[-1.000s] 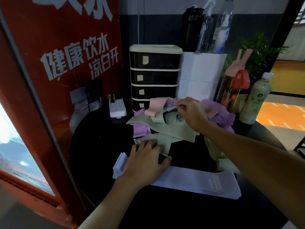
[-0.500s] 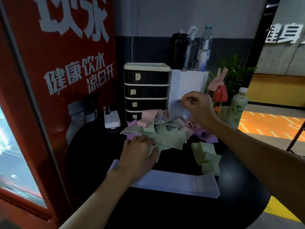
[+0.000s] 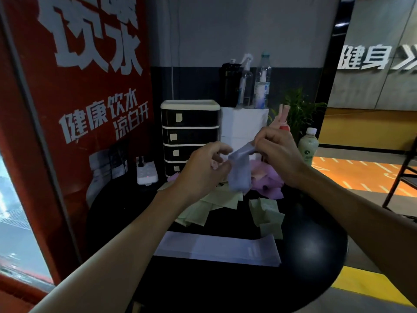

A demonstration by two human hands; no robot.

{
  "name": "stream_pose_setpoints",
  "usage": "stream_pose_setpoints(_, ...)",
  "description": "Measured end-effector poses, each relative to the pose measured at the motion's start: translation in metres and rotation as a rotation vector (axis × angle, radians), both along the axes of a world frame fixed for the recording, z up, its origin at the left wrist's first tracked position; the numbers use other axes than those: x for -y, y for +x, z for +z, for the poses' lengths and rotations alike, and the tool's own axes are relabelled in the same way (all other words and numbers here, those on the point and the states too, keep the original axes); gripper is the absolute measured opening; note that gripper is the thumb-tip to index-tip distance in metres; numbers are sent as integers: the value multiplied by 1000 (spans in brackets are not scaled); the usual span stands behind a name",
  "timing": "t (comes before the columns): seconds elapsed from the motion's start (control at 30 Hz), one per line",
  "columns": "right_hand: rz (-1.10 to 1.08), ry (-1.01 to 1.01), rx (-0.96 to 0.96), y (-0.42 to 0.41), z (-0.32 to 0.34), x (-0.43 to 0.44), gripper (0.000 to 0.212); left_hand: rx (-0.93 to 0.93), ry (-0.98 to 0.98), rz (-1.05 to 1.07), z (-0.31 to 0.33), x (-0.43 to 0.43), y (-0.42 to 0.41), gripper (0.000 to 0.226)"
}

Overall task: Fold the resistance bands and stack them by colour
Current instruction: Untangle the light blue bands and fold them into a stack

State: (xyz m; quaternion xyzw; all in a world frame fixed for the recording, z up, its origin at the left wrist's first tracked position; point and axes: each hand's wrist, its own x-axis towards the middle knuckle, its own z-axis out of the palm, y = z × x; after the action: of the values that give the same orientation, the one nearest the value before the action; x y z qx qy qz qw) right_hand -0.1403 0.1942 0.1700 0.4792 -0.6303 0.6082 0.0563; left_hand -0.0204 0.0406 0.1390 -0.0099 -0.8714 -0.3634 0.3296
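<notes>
Both hands hold a pale blue band (image 3: 239, 171) in the air above the round black table (image 3: 316, 245). My right hand (image 3: 278, 154) pinches its upper end, and my left hand (image 3: 203, 170) grips its left edge lower down. Under them lies a loose heap of green bands (image 3: 216, 202), with purple bands (image 3: 268, 181) and a pink one behind. A small folded green stack (image 3: 267, 212) sits to the right. A flat stack of blue bands (image 3: 216, 247) lies near the front.
A black drawer unit (image 3: 190, 134) and a white box (image 3: 243, 123) with bottles on top stand at the back. A white power strip (image 3: 146, 173) lies at the back left, a green bottle (image 3: 308, 146) at the right. A red sign stands along the left.
My right hand pulled a blue band up out of the heap. My left hand left the flat blue stack and rose to take hold of the band.
</notes>
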Motion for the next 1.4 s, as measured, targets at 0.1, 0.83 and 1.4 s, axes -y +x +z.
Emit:
stream_pose_setpoints(0.1,70,3,68,5,1,-10,21,-33,64,-76,1,-15,1,11)
stream_pose_setpoints(0.83,-10,86,83,21,7,-37,50,1,179,-131,6,-38,3,36)
stream_pose_setpoints(1.4,-74,20,114,30,22,-44,44,-96,363,-144,21,-49,7,12)
